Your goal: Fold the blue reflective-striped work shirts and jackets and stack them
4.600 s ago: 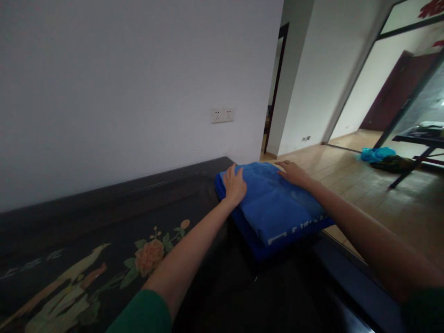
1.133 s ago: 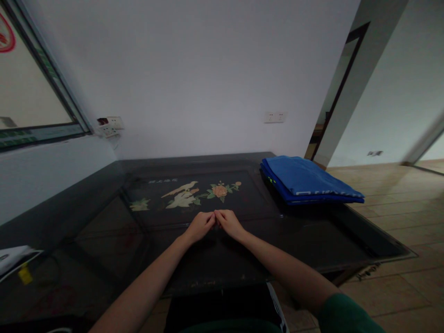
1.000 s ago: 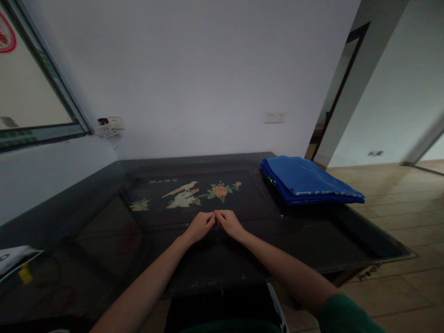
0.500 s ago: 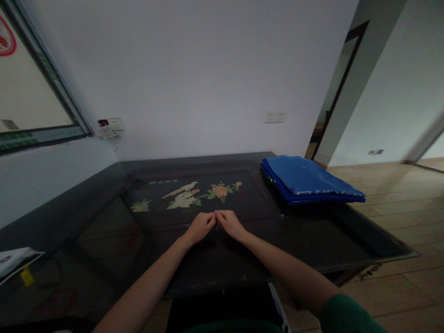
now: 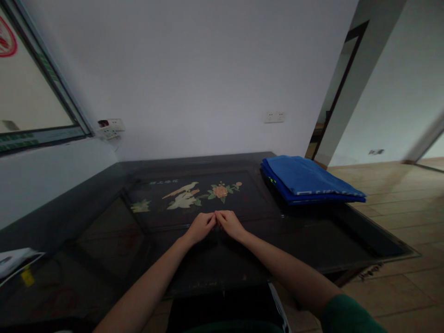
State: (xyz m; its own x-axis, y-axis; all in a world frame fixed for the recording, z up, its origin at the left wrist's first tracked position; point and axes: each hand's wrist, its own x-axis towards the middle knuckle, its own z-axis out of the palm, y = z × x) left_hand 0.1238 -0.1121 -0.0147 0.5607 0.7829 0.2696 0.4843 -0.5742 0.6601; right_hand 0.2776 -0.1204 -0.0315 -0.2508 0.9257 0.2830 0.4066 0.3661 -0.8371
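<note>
My left hand (image 5: 203, 225) and my right hand (image 5: 229, 223) meet at the fingertips over the near part of a dark, glossy table (image 5: 305, 240). Both have their fingers curled in and closed, and no object shows in either one. The undersides of the fingers are hidden. Just beyond the hands, the tabletop carries an inlaid picture of a pale bird (image 5: 183, 189) and a pink flower (image 5: 220, 191). To the right of my right hand lies a folded stack of blue cloth (image 5: 308, 175), near the table's right edge.
At the left edge of the table lie a white item (image 5: 15, 261) and a small yellow tag (image 5: 27, 276). A white wall with a double socket (image 5: 274, 117) stands behind the table. On the left is a window frame (image 5: 52, 74). Tiled floor (image 5: 398, 203) stretches away on the right.
</note>
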